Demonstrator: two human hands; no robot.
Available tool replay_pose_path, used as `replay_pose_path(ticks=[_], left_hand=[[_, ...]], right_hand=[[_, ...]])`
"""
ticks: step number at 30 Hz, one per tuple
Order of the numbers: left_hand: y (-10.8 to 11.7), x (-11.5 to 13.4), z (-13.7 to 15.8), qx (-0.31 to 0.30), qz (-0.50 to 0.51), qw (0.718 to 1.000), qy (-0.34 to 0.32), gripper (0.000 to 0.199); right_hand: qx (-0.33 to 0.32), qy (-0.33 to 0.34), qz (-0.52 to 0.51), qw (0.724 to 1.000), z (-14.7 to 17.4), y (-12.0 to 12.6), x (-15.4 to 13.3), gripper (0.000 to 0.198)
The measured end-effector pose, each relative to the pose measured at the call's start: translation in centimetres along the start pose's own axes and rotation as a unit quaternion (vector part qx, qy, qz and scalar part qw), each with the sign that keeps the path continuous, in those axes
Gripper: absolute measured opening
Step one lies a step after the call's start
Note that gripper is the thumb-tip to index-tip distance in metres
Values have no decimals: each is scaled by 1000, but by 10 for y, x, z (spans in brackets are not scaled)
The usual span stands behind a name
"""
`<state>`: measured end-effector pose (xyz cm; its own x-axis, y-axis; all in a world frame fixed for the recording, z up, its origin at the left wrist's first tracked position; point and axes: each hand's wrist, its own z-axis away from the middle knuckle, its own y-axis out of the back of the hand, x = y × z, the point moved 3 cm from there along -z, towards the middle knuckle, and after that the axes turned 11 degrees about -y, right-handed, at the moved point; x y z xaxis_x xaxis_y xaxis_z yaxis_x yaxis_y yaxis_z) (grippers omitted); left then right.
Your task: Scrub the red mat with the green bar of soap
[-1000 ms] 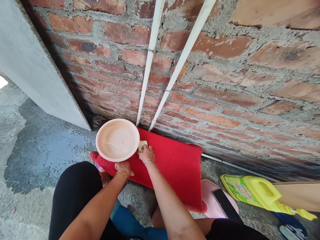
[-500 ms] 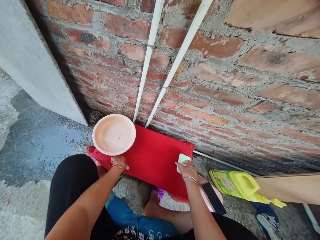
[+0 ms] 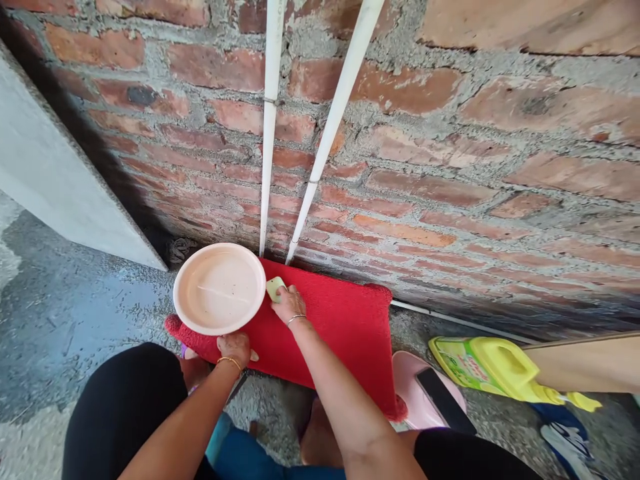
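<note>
A red, fleecy-edged mat [image 3: 345,333] is spread out in front of me, along the foot of the wall. My left hand [image 3: 236,349] is closed on its near edge, thumb on top and the other fingers partly hidden, just below the basin. In my right hand [image 3: 290,305] is a pale green scrub brush [image 3: 275,289], a small rounded block whose underside is hidden. It is over the mat's upper left part, close beside the basin's right rim. The pale pink basin [image 3: 220,327] stands on the mat's left end, its inside wet-looking with small dark specks.
Behind the mat rises a brick wall [image 3: 410,193] with two white pipes [image 3: 320,153]. A grey slab [image 3: 75,180] leans at left. On the right are a pink stool [image 3: 407,380] bearing a black phone [image 3: 445,400], a yellow jug [image 3: 500,363] and a shoe [image 3: 567,443].
My right hand has carried the brush leftward across the mat, from its right end to beside the basin. My left hand keeps its hold on the near edge. The view has shifted slightly.
</note>
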<state>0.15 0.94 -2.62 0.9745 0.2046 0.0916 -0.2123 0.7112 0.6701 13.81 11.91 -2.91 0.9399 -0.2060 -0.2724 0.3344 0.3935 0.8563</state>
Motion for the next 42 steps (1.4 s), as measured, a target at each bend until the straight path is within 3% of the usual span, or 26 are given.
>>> replay_pose_path(ticks=[4, 9, 12, 15, 20, 24, 26, 28, 32, 36, 40, 42], left_hand=[[1, 1, 1, -2, 5, 1000, -1, 44], [1, -2, 5, -7, 16, 1000, -6, 45], [1, -3, 6, 0, 15, 1000, -13, 44], [-2, -5, 5, 8, 9, 1000, -9, 48], [-5, -4, 2, 19, -9, 1000, -19, 46], [-4, -3, 2, 15, -15, 1000, -20, 38], [-3, -1, 3, 14, -15, 1000, -23, 37], [-1, 0, 3, 11, -15, 1000, -22, 37], [1, 1, 5, 6, -24, 1000, -17, 39], [-1, 1, 4, 6, -22, 1000, -21, 40], [-5, -1, 1, 13, -17, 1000, -19, 42], [-6, -2, 0, 14, -12, 1000, -17, 42]], right_hand=[[25, -75, 3, 997, -1, 16, 66, 35], [66, -244, 0, 967, 12, 50, 170, 39], [84, -303, -17, 949, 21, 65, 199, 40], [106, -268, -42, 957, 23, 66, 179, 39], [91, -121, -75, 986, 6, 43, 73, 33], [58, -7, -43, 997, -12, 22, 0, 34], [43, 26, -18, 999, -20, 16, -15, 34], [32, 35, 2, 999, -27, 15, -14, 33], [33, -11, 1, 999, -40, 31, 38, 34], [75, -117, -24, 990, -40, 65, 131, 34], [99, -287, -46, 952, -20, 93, 223, 40], [116, -360, -55, 924, -9, 100, 247, 43]])
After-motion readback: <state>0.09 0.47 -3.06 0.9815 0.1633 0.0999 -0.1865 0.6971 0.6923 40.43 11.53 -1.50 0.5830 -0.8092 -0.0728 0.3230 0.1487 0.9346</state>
